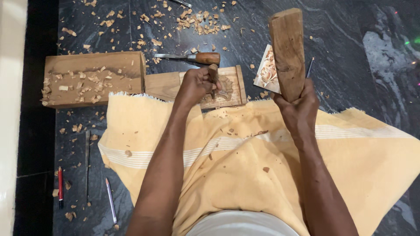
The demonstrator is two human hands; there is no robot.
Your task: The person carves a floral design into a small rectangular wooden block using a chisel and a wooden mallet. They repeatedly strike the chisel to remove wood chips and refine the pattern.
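I see the carved panel (221, 89) on the floor (345, 52) just beyond the cloth's (245, 170) far edge, with a second chisel (192, 57) behind it. A wood block (94, 78) lies left of the panel, touching it; a picture card (266, 72) lies right. Pens (60, 185) lie near the floor's left edge.

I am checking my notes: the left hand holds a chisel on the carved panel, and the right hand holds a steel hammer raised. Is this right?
Not quite. The head view shows the right hand raising a wooden mallet block, not a steel hammer. The left hand does hold the chisel on the carved panel.
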